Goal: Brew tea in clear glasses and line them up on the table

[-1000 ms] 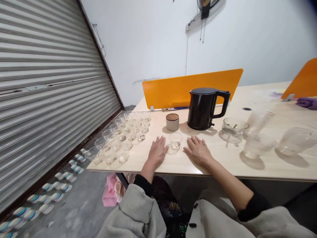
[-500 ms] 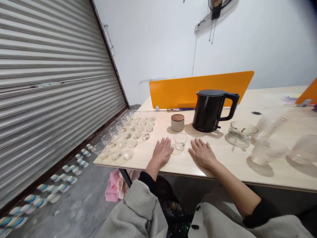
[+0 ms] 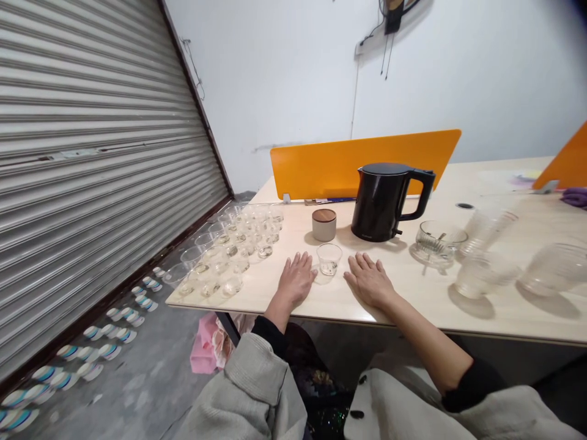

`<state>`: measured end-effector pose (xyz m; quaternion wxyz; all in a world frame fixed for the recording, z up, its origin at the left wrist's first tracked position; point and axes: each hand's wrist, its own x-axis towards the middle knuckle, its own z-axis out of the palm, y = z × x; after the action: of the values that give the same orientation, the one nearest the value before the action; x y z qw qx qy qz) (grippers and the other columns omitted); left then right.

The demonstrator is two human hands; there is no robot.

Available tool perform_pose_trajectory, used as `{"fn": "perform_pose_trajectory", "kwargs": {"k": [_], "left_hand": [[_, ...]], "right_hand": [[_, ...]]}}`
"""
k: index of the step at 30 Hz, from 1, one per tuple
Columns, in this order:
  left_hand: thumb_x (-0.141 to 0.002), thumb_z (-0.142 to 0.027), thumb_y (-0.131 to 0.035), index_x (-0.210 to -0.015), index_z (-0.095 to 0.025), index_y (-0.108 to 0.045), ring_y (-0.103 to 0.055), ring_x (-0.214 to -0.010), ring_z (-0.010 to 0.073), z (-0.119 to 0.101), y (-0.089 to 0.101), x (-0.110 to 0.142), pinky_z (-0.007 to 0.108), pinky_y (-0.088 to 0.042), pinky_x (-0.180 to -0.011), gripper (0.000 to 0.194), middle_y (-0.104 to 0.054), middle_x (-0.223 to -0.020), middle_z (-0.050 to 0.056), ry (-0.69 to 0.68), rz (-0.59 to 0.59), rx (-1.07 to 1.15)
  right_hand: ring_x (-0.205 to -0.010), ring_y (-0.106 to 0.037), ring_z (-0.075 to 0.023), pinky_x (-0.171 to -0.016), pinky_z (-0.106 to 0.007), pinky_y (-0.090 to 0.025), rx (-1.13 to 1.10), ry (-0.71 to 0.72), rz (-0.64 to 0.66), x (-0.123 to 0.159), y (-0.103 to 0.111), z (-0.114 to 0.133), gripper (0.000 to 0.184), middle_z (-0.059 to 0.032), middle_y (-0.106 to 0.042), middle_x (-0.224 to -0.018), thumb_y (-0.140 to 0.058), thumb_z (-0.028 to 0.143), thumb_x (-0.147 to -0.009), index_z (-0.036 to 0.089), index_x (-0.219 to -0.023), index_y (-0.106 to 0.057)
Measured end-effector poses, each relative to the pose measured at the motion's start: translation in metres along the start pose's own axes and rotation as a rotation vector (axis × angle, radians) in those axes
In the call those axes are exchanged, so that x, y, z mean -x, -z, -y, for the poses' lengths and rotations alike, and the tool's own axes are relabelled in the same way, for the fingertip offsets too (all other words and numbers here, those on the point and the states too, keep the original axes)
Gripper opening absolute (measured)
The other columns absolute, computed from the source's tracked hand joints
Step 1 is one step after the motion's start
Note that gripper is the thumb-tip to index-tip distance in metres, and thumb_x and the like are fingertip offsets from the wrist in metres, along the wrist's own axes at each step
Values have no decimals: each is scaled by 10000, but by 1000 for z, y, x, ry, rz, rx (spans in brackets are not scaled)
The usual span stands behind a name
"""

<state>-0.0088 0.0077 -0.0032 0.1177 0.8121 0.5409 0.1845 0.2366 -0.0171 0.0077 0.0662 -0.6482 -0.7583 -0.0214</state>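
Observation:
My left hand [image 3: 296,280] lies flat on the table [image 3: 321,304], palm down, with its fingers stretched out. On the other side of a clear plastic cup [image 3: 329,264], my right hand [image 3: 369,278] rests flat in the same way. The cup stands upright between my hands, with small dark bits at its bottom. Behind it is a small grey canister [image 3: 324,229] with a wooden lid. A black electric kettle [image 3: 378,205] stands beyond my right hand, its handle to the right. Neither hand holds anything.
Many clear cups [image 3: 241,263] with dark bits crowd the table's left end. At right are a glass bowl [image 3: 440,241] holding a utensil and stacks of clear cups [image 3: 486,278]. An orange divider [image 3: 321,174] stands behind. Paper cups [image 3: 110,333] line the floor by the shutter.
The view has shifted slightly, so everything appears a little further left. My hands stay flat, and the cup and other items keep their places on the table.

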Motion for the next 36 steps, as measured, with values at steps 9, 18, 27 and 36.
{"fn": "perform_pose_trajectory", "kwargs": {"k": [9,18,27,36], "left_hand": [[-1054,-448,-317,-1598,-222,-367,-158,-1604,305,-1,2,0,542,-90,-1301,592,-266,-1713,80,4,15,-57],[-1067,-465,-235,-1615,-191,-326,-138,-1609,273,-6,5,1,517,-105,-1311,620,-230,-1723,61,24,54,-168],[-1075,-437,-205,-1617,-166,-317,-151,-1607,271,-8,7,2,512,-132,-1311,617,-238,-1722,64,24,61,-220],[-1079,-436,-194,-1615,-192,-324,-162,-1606,253,-7,5,2,499,-144,-1312,604,-255,-1717,47,29,41,-225]], "right_hand": [[-1575,-206,-372,-1234,-625,-181,-7,-19,37,2,5,3,641,-203,-289,-1689,-283,459,-1052,114,-1577,-406],[-1585,-179,-342,-1248,-589,-160,55,-39,80,2,8,5,657,-179,-252,-1708,-245,460,-1063,112,-1611,-344],[-1584,-184,-342,-1248,-589,-175,84,-38,86,2,8,5,663,-160,-254,-1711,-227,454,-1061,107,-1614,-344],[-1588,-169,-338,-1256,-579,-158,63,-55,85,1,8,6,692,-187,-250,-1706,-249,454,-1048,57,-1608,-332]]}}
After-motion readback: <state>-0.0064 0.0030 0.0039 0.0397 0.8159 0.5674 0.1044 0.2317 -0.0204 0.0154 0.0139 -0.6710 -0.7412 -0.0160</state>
